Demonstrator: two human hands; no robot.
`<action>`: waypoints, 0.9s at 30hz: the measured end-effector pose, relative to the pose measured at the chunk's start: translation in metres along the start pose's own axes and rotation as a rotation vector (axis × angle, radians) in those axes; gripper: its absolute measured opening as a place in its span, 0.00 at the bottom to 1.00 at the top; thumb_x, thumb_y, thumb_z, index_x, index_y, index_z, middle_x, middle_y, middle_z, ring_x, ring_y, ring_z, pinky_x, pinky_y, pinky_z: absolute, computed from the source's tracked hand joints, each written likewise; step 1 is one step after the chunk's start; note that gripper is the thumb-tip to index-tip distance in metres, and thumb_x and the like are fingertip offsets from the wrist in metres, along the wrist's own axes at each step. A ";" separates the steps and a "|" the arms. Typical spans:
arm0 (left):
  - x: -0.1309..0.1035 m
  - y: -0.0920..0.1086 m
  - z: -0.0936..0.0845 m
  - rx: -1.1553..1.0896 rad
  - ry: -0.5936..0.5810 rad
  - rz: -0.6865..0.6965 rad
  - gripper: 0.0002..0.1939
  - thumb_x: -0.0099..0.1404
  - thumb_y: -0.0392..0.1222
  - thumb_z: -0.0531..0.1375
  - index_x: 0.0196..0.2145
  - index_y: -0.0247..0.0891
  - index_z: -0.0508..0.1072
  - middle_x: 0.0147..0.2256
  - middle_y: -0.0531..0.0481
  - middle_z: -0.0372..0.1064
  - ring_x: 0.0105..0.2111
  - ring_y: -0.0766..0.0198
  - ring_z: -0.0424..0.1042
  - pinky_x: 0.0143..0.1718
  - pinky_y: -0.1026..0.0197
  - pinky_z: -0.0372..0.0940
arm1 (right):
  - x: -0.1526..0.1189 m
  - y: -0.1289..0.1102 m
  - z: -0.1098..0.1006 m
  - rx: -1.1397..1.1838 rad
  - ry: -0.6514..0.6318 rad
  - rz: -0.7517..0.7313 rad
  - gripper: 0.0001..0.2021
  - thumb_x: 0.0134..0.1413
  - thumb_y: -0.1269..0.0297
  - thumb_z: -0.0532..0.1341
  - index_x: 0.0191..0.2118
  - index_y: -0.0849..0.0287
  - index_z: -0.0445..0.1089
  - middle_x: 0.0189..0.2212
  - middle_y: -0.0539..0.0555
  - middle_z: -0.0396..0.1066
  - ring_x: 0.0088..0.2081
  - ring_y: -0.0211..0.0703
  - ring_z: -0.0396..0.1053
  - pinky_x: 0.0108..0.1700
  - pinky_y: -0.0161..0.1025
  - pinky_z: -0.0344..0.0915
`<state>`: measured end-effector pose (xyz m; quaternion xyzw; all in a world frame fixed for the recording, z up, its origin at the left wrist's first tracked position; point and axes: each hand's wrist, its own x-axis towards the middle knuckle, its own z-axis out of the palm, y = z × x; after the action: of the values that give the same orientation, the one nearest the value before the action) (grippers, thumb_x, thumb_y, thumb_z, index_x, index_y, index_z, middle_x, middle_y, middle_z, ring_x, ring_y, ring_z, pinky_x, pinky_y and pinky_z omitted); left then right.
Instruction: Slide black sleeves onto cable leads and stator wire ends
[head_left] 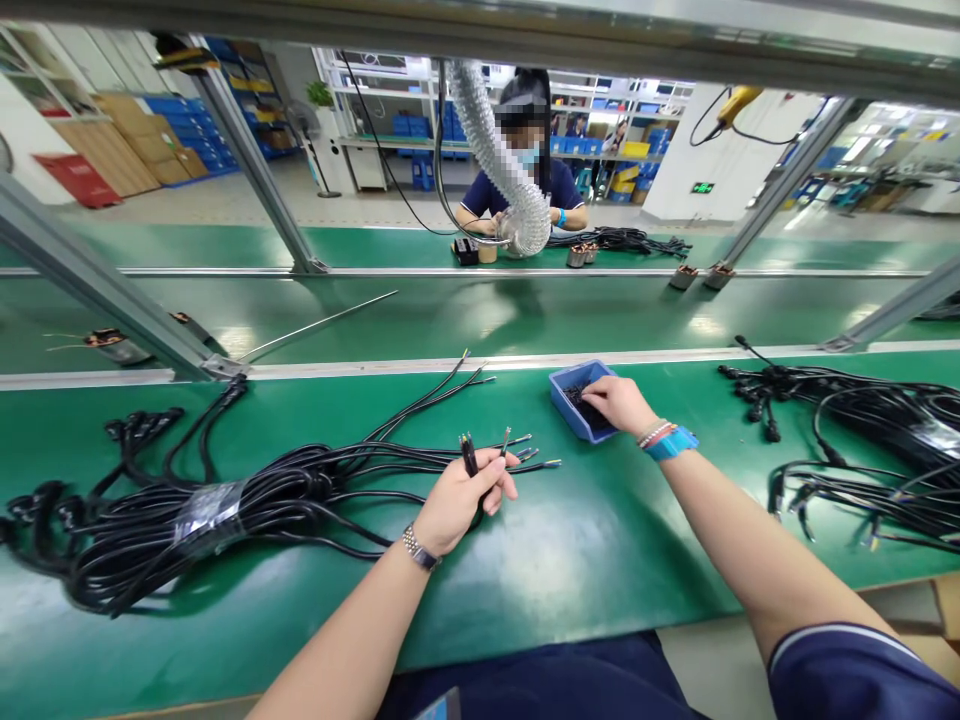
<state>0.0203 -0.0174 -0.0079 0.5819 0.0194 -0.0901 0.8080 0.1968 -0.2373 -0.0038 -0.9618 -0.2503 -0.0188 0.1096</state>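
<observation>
Blue plastic bin [568, 413], small, open-topped, on smooth shiny green table [555, 580]; inside, heap of tiny black bits [575, 394], too small to name. Right hand [621, 403] over the right rim of the bin, fingertips dipped in among the bits, bunched narrow; cannot tell whether pinching one. On that wrist, wide bright-blue band [673, 443] plus thin bracelets [655, 432]. Left hand [456, 497] left of the bin and closer to the wearer, fingers curled round black cable ends [469, 458], holding them with tips pointing up, stripped to thin wires. Metal link watch [420, 548] on that wrist. Farther left of the bin, long cable bundle [285, 500], smooth, round, black, bound partway with clear crinkly film [210, 518]; chunky plugs [142, 430] at the far end, coloured stripped tips [551, 463] toward the bin. Right of the bin, well apart, second cable pile [862, 400], also black, with plugs and stripped tips. Just beyond the bin, pale metal strip [420, 365] across the table. Farther beyond, ribbed silver duct [480, 130], bent at the bottom, in front of masked co-worker [561, 185]. Beyond and right of the bin, two short copper-wound cylinders [682, 278].
</observation>
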 end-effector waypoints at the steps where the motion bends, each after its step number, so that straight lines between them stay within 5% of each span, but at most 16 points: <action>1: 0.000 0.000 0.000 -0.005 0.018 0.001 0.15 0.58 0.47 0.56 0.37 0.33 0.66 0.23 0.50 0.67 0.16 0.74 0.54 0.17 0.68 0.50 | -0.002 -0.001 -0.004 0.085 0.019 0.018 0.12 0.52 0.65 0.52 0.34 0.63 0.72 0.33 0.55 0.72 0.35 0.39 0.68 0.41 0.33 0.61; 6: 0.001 -0.001 0.002 -0.037 0.069 0.017 0.12 0.59 0.46 0.55 0.32 0.32 0.65 0.26 0.47 0.68 0.17 0.74 0.55 0.17 0.69 0.48 | -0.019 -0.026 -0.025 1.058 0.020 0.143 0.10 0.44 0.60 0.59 0.28 0.64 0.68 0.22 0.51 0.69 0.22 0.33 0.64 0.27 0.33 0.62; 9: 0.001 -0.002 0.002 -0.046 0.119 0.043 0.11 0.57 0.44 0.57 0.28 0.33 0.64 0.25 0.49 0.67 0.18 0.74 0.56 0.16 0.70 0.49 | -0.033 -0.057 -0.030 1.318 -0.016 0.106 0.09 0.41 0.62 0.62 0.27 0.63 0.67 0.22 0.50 0.68 0.22 0.32 0.63 0.26 0.32 0.61; 17: 0.000 -0.004 0.000 -0.010 0.280 0.126 0.12 0.53 0.44 0.61 0.29 0.34 0.63 0.21 0.55 0.62 0.19 0.74 0.57 0.16 0.71 0.51 | -0.057 -0.124 -0.016 1.190 0.197 -0.075 0.05 0.46 0.65 0.59 0.29 0.60 0.69 0.25 0.51 0.69 0.25 0.34 0.65 0.30 0.34 0.62; 27: -0.001 -0.002 0.001 0.018 0.258 0.135 0.11 0.53 0.43 0.60 0.28 0.34 0.63 0.21 0.56 0.61 0.18 0.75 0.56 0.16 0.71 0.50 | -0.055 -0.131 -0.014 1.190 0.202 -0.100 0.05 0.47 0.66 0.59 0.30 0.61 0.69 0.24 0.50 0.70 0.24 0.33 0.66 0.29 0.33 0.64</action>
<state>0.0190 -0.0191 -0.0095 0.5959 0.0832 0.0399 0.7977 0.0854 -0.1558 0.0312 -0.7158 -0.2511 0.0282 0.6509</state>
